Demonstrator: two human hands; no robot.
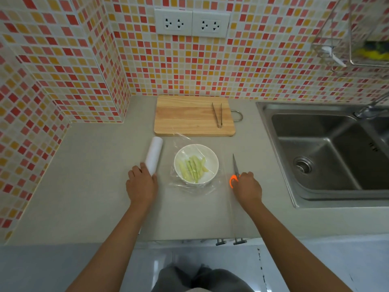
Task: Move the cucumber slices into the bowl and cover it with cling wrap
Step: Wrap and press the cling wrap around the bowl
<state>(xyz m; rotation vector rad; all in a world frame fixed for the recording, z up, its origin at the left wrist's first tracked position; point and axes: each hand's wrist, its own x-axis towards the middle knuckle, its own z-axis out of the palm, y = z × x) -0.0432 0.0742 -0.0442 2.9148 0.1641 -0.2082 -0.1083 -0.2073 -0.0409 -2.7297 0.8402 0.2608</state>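
A white bowl [212,165] stands on the grey counter and holds several pale green cucumber slices [192,167]. A clear sheet of cling wrap [196,187] lies loosely over and around the bowl. Left of the bowl lies the white cling wrap roll [154,153]; my left hand [142,183] grips its near end. To the right of the bowl, my right hand [248,186] holds the orange handles of a pair of scissors [235,167], whose blades point away from me and lie on the counter.
A wooden cutting board [189,116] lies behind the bowl with metal tongs [217,114] on its right side. A steel sink [328,152] fills the right of the counter. Tiled walls rise at the back and left. The counter edge runs close to me.
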